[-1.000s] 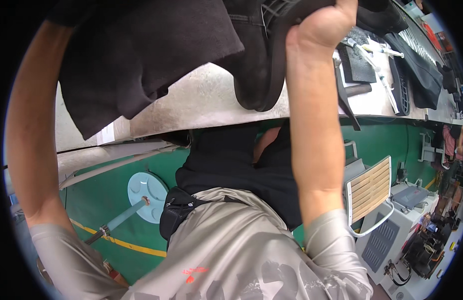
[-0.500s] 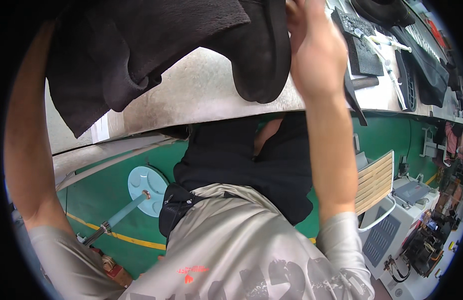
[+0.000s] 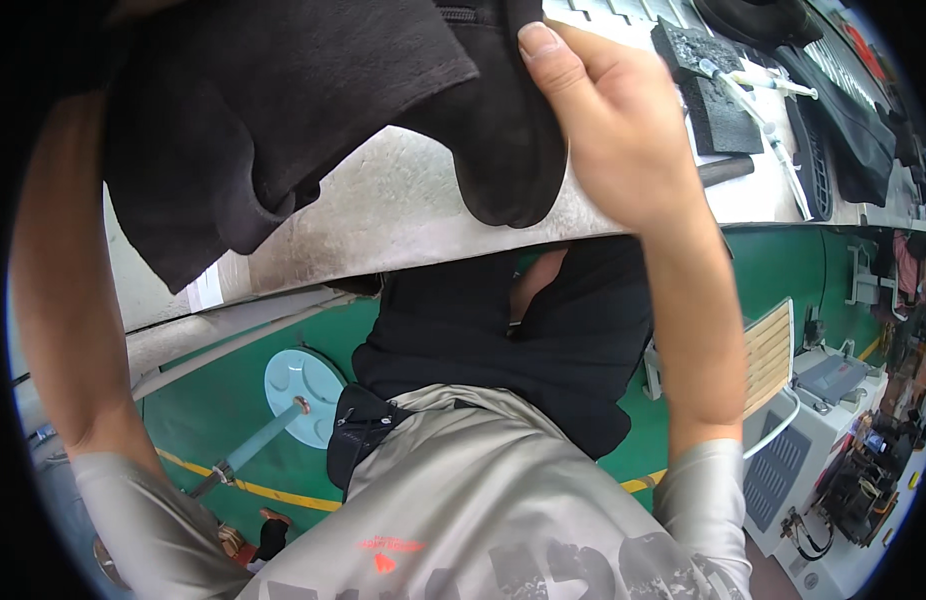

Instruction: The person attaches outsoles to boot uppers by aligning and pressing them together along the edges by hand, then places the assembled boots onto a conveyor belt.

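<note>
A black suede-like boot (image 3: 513,130) lies over the near edge of the worktable, its rounded toe towards me. Part of a zipper (image 3: 458,15) shows near its top edge. The wide, loose shaft (image 3: 313,80) spreads to the left and folds over itself. My right hand (image 3: 623,125) grips the boot's right side, thumb on top and the other fingers mostly hidden. On the left, my left forearm (image 3: 63,270) reaches up behind the dark shaft. Only a sliver of my left hand shows at the top edge, its fingers hidden.
Right of my hand, syringes (image 3: 758,100) lie by a dark foam block (image 3: 718,110) on the worktable (image 3: 383,200). More black boot pieces (image 3: 853,130) lie beyond. Below stand a light-blue round base with a pole (image 3: 303,385) and a slatted wooden chair back (image 3: 768,355).
My right hand has come down slightly, and its thumb now shows pressed on the boot. The boot has shifted a little down and left, uncovering the zipper.
</note>
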Demonstrator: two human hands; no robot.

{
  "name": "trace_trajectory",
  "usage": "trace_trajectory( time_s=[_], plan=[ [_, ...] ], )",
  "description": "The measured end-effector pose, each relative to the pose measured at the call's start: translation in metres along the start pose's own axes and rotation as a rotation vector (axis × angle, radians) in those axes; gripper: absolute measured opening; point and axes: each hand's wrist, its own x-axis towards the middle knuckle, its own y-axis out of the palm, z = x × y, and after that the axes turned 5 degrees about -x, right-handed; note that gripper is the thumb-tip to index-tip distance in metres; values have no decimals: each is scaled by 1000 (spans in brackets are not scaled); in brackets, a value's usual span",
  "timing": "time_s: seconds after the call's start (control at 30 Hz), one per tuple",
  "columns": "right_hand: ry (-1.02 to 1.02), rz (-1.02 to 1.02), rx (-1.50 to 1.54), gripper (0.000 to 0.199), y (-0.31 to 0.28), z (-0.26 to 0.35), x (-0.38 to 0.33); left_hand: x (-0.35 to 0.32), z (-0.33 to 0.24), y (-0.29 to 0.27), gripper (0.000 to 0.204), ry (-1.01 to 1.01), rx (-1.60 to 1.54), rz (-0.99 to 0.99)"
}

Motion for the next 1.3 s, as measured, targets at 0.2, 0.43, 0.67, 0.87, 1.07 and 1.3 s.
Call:
trace_trajectory(
  time_s=[0.2,0.43,0.67,0.87,1.07,1.3],
  plan=[
    [-58,85,1012,55,-33,34,83,25,-3,-14,54,-207,-239,294],
    [90,-240,1108,44,5,9,106,10,1,-1,47,-103,-244,60],
    [50,-453,767,39,11,26,106,4,1,15,52,-6,-217,-87],
    [-168,-418,544,33,10,25,112,14,42,18,61,61,-377,16],
    [-58,-397,648,34,9,30,106,9,50,32,71,106,-211,-136],
    [-50,-345,733,32,4,41,101,7,40,22,73,62,-180,-63]
  ],
)
